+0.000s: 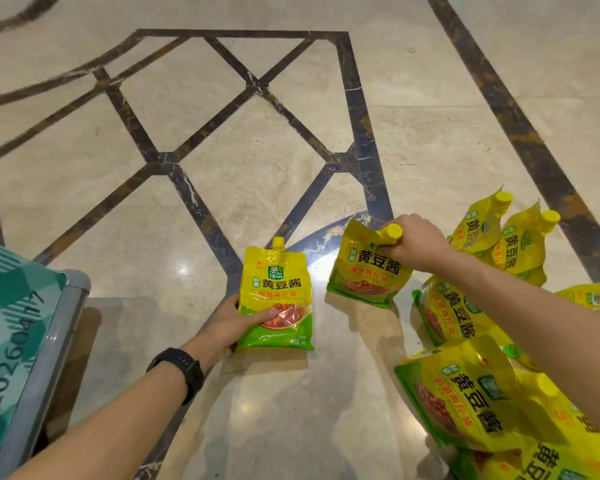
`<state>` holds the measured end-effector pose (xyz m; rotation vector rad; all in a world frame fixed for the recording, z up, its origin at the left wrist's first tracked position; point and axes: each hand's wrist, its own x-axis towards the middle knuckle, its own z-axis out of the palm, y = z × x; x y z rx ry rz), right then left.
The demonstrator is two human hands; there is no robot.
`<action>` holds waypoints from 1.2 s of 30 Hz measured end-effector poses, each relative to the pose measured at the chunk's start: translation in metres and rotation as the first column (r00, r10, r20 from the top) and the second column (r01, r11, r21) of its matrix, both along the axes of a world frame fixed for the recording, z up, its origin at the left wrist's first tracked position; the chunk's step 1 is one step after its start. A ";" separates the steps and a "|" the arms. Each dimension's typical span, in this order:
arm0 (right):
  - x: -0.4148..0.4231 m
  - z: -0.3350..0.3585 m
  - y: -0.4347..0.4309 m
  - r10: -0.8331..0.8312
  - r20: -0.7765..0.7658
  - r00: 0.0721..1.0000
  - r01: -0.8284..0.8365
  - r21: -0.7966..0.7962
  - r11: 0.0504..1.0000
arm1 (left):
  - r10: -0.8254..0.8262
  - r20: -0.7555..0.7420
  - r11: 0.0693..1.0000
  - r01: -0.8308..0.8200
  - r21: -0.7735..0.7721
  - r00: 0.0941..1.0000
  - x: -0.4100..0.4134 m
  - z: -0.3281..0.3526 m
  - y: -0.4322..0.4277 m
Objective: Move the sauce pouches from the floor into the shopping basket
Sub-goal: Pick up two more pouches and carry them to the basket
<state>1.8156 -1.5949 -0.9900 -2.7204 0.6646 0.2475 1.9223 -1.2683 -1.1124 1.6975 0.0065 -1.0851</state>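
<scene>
Two yellow-and-green sauce pouches with yellow screw caps are in my hands. My left hand [238,320], with a black watch on the wrist, grips the lower left side of one upright pouch [277,289]. My right hand [414,242] is closed around the cap and neck of a second pouch [369,271], which hangs tilted just above the floor. Several more pouches [471,396] lie heaped on the floor at the right, under my right forearm. The shopping basket [32,375] shows at the lower left as a grey rim with a teal patterned lining.
The floor [222,109] is glossy beige marble with dark inlaid strips. Two pouches [510,237] stand at the far right beside a dark border strip. The basket's inside is mostly cut off by the frame's left edge.
</scene>
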 end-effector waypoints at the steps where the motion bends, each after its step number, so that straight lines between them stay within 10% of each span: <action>1: 0.000 0.003 -0.001 0.038 -0.019 0.999 -0.037 0.011 0.999 | 0.002 0.021 1.000 -0.003 0.006 1.000 -0.002 -0.001 0.001; 14: 0.043 0.017 0.054 0.426 -0.252 0.869 -0.270 0.479 0.835 | -0.001 -0.033 1.000 0.001 0.000 0.999 0.003 -0.002 0.029; 19: 0.039 -0.026 0.059 -0.092 -0.055 0.994 0.107 0.570 0.815 | 0.016 -0.026 1.000 -0.015 0.024 1.000 0.003 -0.002 0.029; 23: 0.019 -0.052 0.054 -0.527 -0.091 0.845 0.405 0.753 0.518 | 0.105 -0.002 0.992 -0.105 0.076 0.994 -0.001 0.002 0.020; 27: -0.009 -0.079 0.073 -0.648 -0.231 0.726 0.520 0.801 0.296 | 0.150 -0.004 0.983 -0.149 0.110 0.989 -0.001 0.005 0.015; 36: -0.036 -0.094 0.083 -0.635 -0.381 0.672 0.602 0.780 0.169 | 0.108 0.153 0.967 -0.140 0.213 0.982 -0.005 0.004 0.010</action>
